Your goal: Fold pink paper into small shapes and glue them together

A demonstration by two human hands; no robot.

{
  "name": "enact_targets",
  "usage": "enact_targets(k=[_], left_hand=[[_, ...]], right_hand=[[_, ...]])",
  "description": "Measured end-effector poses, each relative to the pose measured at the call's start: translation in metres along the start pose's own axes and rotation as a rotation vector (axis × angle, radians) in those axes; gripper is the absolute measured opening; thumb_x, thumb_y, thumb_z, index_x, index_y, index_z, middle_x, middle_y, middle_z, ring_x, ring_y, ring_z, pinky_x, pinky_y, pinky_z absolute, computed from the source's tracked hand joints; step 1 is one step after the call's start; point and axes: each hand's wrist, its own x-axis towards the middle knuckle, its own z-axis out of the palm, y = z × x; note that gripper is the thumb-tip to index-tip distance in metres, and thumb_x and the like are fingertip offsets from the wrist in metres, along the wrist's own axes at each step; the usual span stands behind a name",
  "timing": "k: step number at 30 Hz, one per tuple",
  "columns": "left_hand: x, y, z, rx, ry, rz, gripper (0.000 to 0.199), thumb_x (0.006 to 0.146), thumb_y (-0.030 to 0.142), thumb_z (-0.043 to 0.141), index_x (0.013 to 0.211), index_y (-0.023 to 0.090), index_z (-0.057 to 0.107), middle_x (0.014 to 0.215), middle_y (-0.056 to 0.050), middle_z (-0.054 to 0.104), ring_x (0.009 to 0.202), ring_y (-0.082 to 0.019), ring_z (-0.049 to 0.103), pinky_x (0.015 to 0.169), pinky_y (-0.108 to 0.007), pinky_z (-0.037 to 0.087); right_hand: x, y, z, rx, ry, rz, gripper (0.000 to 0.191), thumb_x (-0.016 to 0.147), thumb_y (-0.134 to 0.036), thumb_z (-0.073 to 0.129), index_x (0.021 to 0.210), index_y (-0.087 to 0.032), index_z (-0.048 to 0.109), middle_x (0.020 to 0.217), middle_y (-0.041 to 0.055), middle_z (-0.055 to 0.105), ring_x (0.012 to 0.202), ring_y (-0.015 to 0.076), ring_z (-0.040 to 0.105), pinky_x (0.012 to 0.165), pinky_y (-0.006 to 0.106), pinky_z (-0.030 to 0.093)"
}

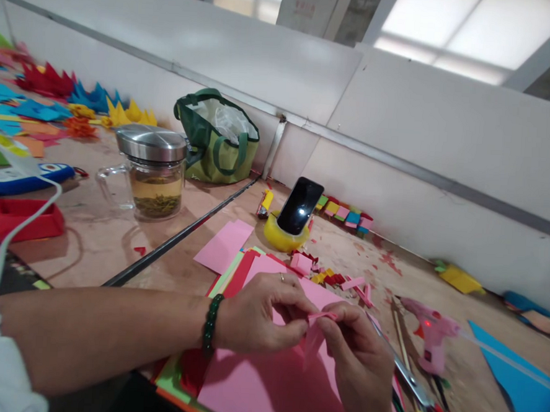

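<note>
A small piece of pink paper [313, 342] is pinched between my two hands, above a stack of coloured sheets with a large pink sheet [264, 385] on top. My left hand [266, 314], with a ring and a green bead bracelet [210, 323], grips the piece's left edge between thumb and fingers. My right hand [361, 354] pinches its upper right part, where the paper looks folded. Small folded pink, red and yellow papers [329, 276] lie just beyond the stack.
Scissors [408, 379] and a pink glue gun [430, 330] lie at right, near blue paper [520, 376]. Behind the stack, a phone [300, 204] leans in a yellow tape roll [285, 234]. A glass tea mug [155, 180] and green bag [222, 147] stand further left.
</note>
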Motion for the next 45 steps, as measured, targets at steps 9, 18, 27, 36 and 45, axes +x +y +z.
enact_targets(k=[9,18,27,36,45], left_hand=[[-0.001,-0.004,0.001,-0.012,0.031,-0.009,0.020,0.077,0.018,0.067,0.087,0.004,0.076,0.066,-0.009,0.063,0.060,-0.012,0.057,0.054,-0.019,0.048],[-0.003,-0.006,-0.002,0.046,0.017,0.037,0.018,0.082,0.016,0.063,0.090,0.007,0.076,0.072,-0.009,0.065,0.063,-0.012,0.060,0.057,-0.020,0.049],[-0.002,0.001,-0.005,0.095,-0.023,0.074,0.015,0.084,0.013,0.058,0.085,0.010,0.073,0.071,-0.006,0.062,0.066,-0.012,0.057,0.061,-0.021,0.047],[-0.005,0.003,-0.001,0.048,-0.075,-0.036,0.016,0.083,0.014,0.058,0.079,0.009,0.073,0.066,-0.006,0.062,0.063,-0.012,0.056,0.058,-0.022,0.045],[-0.008,0.000,0.008,-0.133,-0.038,-0.377,0.014,0.078,0.019,0.063,0.083,0.011,0.073,0.072,-0.005,0.066,0.064,-0.012,0.057,0.057,-0.021,0.044]], right_hand=[[0.000,-0.005,0.002,0.014,0.008,-0.007,0.010,0.081,-0.024,0.068,0.075,-0.019,0.062,0.066,-0.0013,0.060,0.048,0.0077,0.049,0.041,0.016,0.041],[-0.003,-0.002,0.003,0.064,-0.013,-0.056,0.007,0.083,-0.019,0.065,0.078,-0.020,0.060,0.069,-0.0022,0.059,0.047,0.0068,0.047,0.041,0.017,0.040],[-0.001,-0.014,0.001,0.030,-0.058,-0.192,0.008,0.082,-0.015,0.064,0.078,-0.021,0.062,0.069,0.0001,0.058,0.063,0.0133,0.055,0.056,0.024,0.045],[0.000,-0.020,-0.004,-0.053,-0.104,-0.170,0.012,0.081,-0.018,0.067,0.072,-0.020,0.060,0.062,-0.0015,0.055,0.056,0.0123,0.052,0.050,0.023,0.042],[-0.003,-0.017,0.000,-0.064,-0.020,-0.061,0.019,0.082,-0.025,0.066,0.066,-0.019,0.059,0.057,-0.0020,0.053,0.049,0.0103,0.048,0.045,0.020,0.040]])
